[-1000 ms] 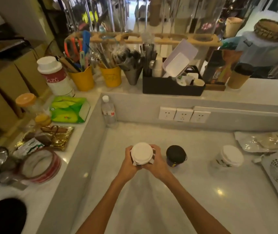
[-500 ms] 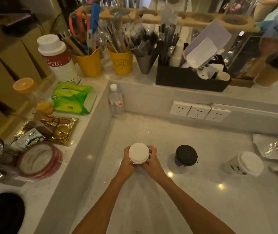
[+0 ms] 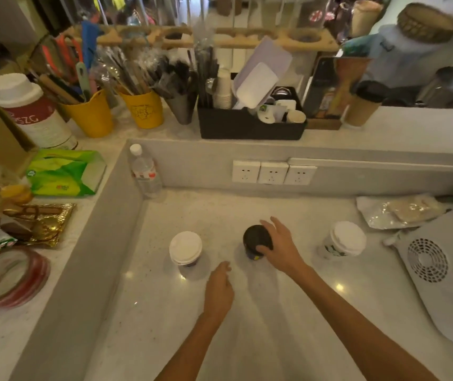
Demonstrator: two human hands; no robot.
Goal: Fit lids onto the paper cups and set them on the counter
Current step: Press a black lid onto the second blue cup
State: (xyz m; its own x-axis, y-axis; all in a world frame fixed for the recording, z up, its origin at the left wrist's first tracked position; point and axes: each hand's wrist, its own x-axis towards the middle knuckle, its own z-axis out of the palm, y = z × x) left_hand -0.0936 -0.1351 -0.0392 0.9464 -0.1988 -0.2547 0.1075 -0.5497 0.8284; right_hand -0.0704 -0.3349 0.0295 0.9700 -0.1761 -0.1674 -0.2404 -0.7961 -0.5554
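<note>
Head view. Right hand spread, fingers draped over the black-lidded cup, thumb at its near side; not clearly gripping. Left hand loosely curled, empty, above the worktop just right of the white-lidded cup, not touching it. That cup stands upright, free. Second white-lidded cup stands further right, beside a white vented appliance. Water bottle in the corner. Wall sockets behind; raised ledge crowded with yellow utensil pots and a black caddy.
</note>
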